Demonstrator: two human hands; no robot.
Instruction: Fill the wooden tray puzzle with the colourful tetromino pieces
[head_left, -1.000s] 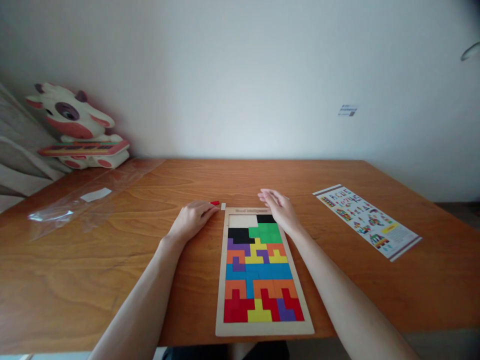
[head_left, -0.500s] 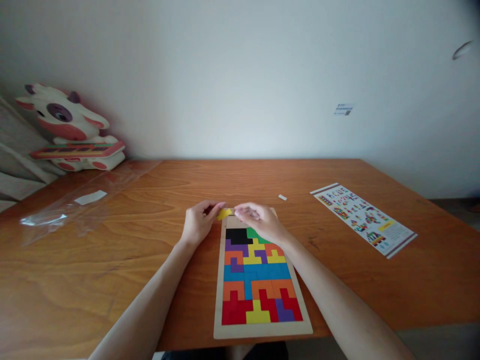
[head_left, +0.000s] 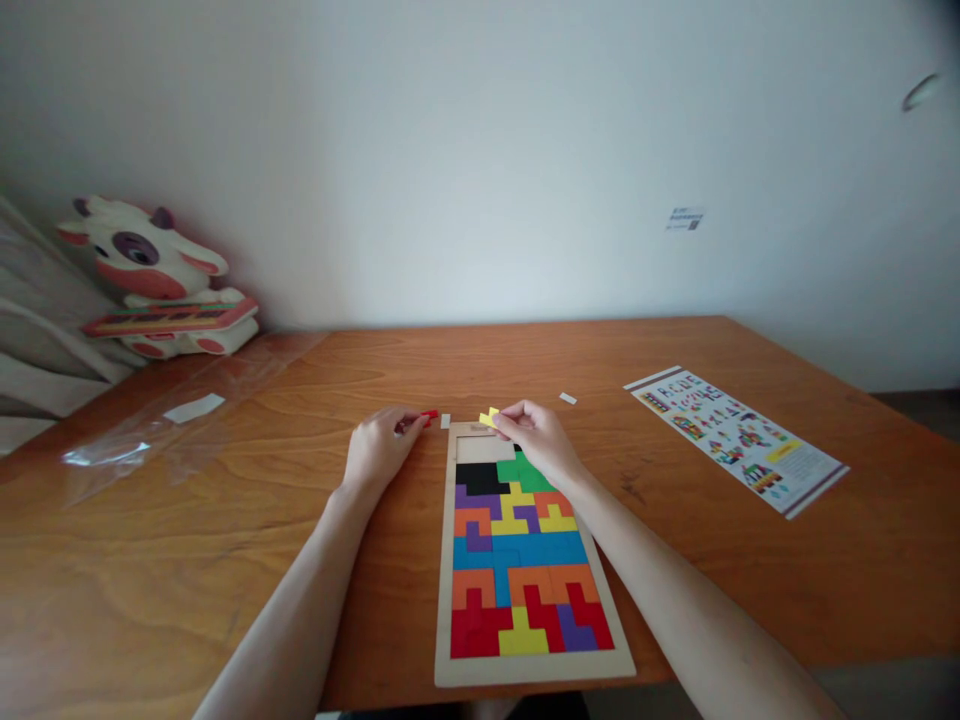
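A wooden puzzle board lies in front of me, mostly filled with coloured block pieces, while bare wood shows at its far left end. Between the fingertips of my right hand is a small yellow puzzle piece, held over the board's far edge. My left hand is beyond the board's far left corner, its thumb and fingers closed on a red puzzle piece, partly hidden. Black pieces and a green piece border the bare area.
A small white slip lies by the board's far left corner, another slip farther right. A printed pattern sheet lies to the right. On the left are a clear plastic bag and a cow-shaped toy keyboard. A wall stands behind the table.
The yellow piece has passed from my left hand to my right. My left hand has moved left and now holds a red piece. The view has shifted slightly.
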